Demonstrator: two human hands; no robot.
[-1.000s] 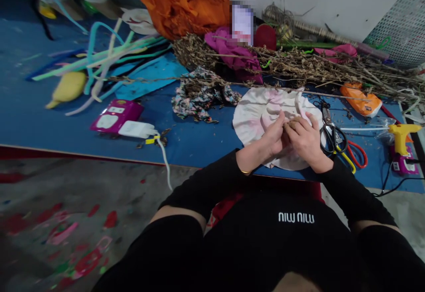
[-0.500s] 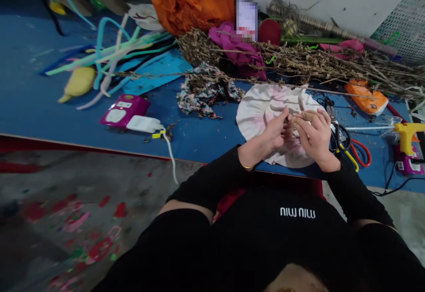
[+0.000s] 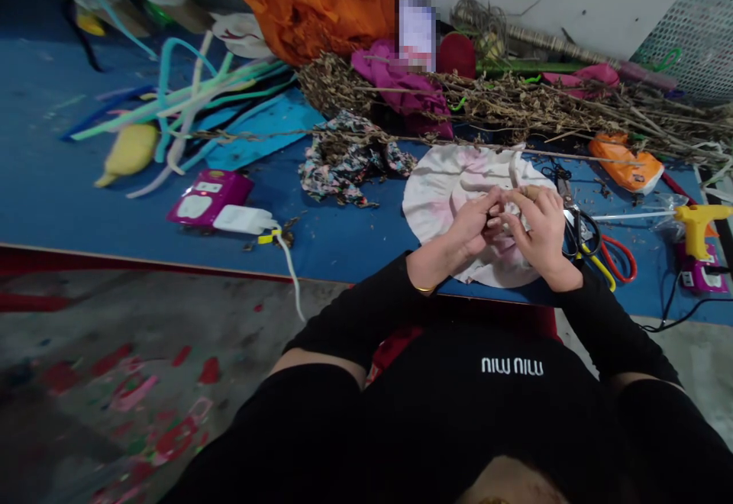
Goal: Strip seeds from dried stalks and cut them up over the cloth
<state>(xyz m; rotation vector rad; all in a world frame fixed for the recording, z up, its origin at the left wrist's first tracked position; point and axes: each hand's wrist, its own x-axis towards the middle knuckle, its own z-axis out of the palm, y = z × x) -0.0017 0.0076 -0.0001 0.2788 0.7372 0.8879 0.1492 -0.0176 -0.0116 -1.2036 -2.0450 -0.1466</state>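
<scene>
Left hand (image 3: 473,225) and right hand (image 3: 538,229) are meeting fingertip to fingertip, fingers curling inward. Can't tell if they're gripping anything; contact point is too small to read. White ruffled cloth (image 3: 432,202), pink-tinted, is lying spread on the blue table (image 3: 343,248) directly beneath both hands. Black-handled scissors (image 3: 582,231) are sitting just right of the right hand, yellow glue gun (image 3: 697,229) farther right. Floral cloth (image 3: 329,172) is lying left of the left hand, dried stems (image 3: 515,111) beyond both.
</scene>
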